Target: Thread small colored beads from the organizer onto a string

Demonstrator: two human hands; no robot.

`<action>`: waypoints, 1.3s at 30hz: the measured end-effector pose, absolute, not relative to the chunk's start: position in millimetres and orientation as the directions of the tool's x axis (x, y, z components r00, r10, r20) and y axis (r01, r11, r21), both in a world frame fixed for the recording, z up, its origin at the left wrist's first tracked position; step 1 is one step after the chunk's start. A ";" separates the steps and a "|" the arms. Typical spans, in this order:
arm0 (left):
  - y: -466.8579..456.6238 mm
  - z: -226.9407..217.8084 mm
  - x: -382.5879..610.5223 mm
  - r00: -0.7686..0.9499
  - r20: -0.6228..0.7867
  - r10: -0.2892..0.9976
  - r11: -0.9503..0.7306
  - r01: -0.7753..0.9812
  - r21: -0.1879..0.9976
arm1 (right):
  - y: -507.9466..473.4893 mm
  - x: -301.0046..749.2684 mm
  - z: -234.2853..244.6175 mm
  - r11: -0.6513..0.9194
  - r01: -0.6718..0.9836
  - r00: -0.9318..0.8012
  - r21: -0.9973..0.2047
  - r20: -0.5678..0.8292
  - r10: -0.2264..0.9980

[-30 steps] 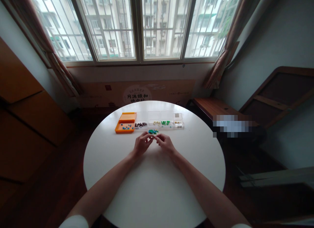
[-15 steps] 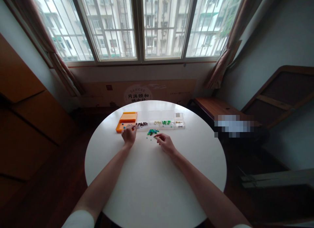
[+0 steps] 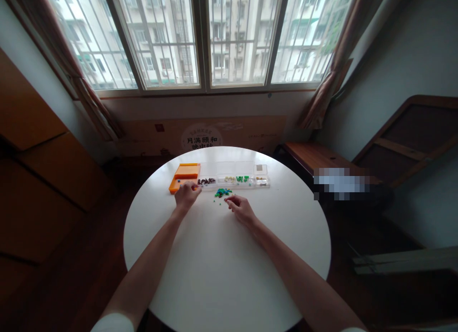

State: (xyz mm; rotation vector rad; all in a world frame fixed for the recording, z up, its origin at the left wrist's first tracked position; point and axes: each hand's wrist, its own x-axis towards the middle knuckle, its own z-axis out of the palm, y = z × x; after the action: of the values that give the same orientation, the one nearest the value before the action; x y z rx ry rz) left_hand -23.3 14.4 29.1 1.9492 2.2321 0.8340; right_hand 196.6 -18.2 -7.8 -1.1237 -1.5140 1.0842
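Observation:
My left hand (image 3: pixel 187 194) is curled with its fingertips over the front compartment of the orange tray (image 3: pixel 186 172), where small blue pieces lie; what the fingers hold is too small to make out. My right hand (image 3: pixel 241 208) rests on the white round table (image 3: pixel 222 265), fingers pinched, just right of a small heap of blue and green pieces (image 3: pixel 222 193). Behind them runs a row of clear boxes (image 3: pixel 236 180) with dark, cream, green and tan pieces.
The table's far edge lies just behind the trays. A wooden bench (image 3: pixel 315 160) and a leaning wooden frame (image 3: pixel 411 136) stand on the right, wooden cabinets (image 3: pixel 39 179) on the left, and a barred window (image 3: pixel 203 36) ahead.
My left hand left the right hand at the table's middle and went up-left to the orange tray. The right hand stayed by the heap, shifting slightly.

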 end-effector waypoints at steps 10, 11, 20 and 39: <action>8.6 23.0 -14.9 0.023 0.263 0.965 -0.055 0.992 0.115 | -18.4 197.5 -7.7 0.234 0.191 -0.171 -0.953 0.202 0.964; 9.1 22.6 -14.8 0.029 0.255 0.966 -0.062 0.991 0.120 | -18.4 197.4 -7.7 0.233 0.190 -0.171 -0.954 0.201 0.965; 10.9 23.1 -20.4 -0.044 0.186 0.982 -0.005 0.967 0.255 | -19.6 196.1 -5.0 0.239 0.188 -0.172 -0.953 0.207 0.963; 34.9 48.2 3.0 -0.135 0.372 0.918 0.002 0.942 0.336 | -19.5 197.2 -5.8 0.258 0.226 -0.176 -0.940 0.221 0.959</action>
State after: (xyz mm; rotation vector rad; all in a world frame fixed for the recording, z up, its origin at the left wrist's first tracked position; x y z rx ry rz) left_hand 3.0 34.9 48.2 2.0951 2.2552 0.8248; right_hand 197.2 -19.5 -5.8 -1.1238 -1.6081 1.0008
